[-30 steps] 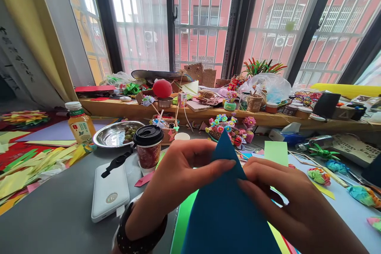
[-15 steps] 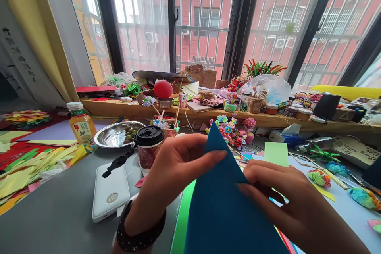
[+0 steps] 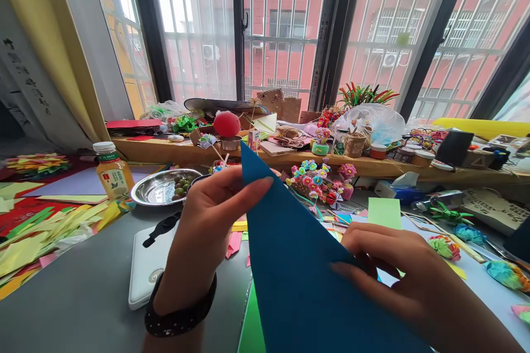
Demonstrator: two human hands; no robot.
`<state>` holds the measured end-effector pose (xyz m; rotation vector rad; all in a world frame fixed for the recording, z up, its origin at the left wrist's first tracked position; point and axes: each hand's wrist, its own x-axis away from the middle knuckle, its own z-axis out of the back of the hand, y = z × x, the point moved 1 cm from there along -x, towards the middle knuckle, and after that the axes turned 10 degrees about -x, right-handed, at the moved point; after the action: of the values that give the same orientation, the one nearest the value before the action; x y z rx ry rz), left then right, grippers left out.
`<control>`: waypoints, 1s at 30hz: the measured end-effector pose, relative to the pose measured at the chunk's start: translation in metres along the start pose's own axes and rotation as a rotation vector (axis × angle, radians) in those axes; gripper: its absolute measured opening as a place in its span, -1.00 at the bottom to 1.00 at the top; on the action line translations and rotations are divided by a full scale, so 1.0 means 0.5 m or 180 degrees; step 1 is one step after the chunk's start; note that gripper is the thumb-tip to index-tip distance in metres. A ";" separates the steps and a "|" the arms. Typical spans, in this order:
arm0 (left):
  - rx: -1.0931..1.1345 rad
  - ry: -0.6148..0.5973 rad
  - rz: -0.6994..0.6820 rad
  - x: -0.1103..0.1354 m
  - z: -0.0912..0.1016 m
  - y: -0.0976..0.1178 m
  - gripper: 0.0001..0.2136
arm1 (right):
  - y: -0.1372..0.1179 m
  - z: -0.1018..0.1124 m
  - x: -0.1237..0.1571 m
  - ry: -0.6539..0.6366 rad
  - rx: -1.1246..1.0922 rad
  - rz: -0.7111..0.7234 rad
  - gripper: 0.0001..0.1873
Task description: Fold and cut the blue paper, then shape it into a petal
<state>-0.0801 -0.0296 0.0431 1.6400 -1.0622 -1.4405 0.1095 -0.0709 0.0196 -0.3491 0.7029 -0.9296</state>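
Observation:
A blue sheet of paper [image 3: 298, 270] folded into a tall triangle stands up in front of me, its tip pointing up and left. My left hand [image 3: 207, 220] pinches the tip, thumb on the near face, a dark spotted band on the wrist. My right hand [image 3: 397, 270] pinches the paper's right edge lower down, fingers closed on it. Under the blue sheet lies a green sheet [image 3: 252, 331] on the grey table [image 3: 74, 298].
Left of my hand lie a white power bank [image 3: 144, 276], a steel bowl of olives [image 3: 163, 186] and a juice bottle [image 3: 111, 174]. Loose coloured paper [image 3: 37, 231] covers the left side. Small paper flowers [image 3: 314, 176] and craft clutter fill the wooden sill [image 3: 165, 150]. Folded pieces [image 3: 445, 244] lie right.
My left hand has carried the paper's tip up and to the left, tilting the blue triangle and hiding the coffee cup. The right hand has stayed near the right edge.

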 end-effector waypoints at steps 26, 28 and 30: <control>-0.0286 -0.0516 0.0767 0.012 -0.029 -0.002 -0.87 | -0.004 0.010 -0.002 0.0417 -0.0732 -0.0279 -0.75; -0.0279 -0.0458 0.0798 0.011 -0.028 -0.001 -0.85 | -0.005 0.016 0.000 0.0456 -0.0762 -0.0305 -0.75; -0.0272 -0.0388 0.0832 0.009 -0.027 0.001 -0.85 | -0.006 0.023 0.002 0.0530 -0.0740 -0.0326 -0.74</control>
<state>-0.0664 -0.0342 0.0433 1.3130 -1.2164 -1.4039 0.1159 -0.0738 0.0290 -0.5209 0.9570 -0.9839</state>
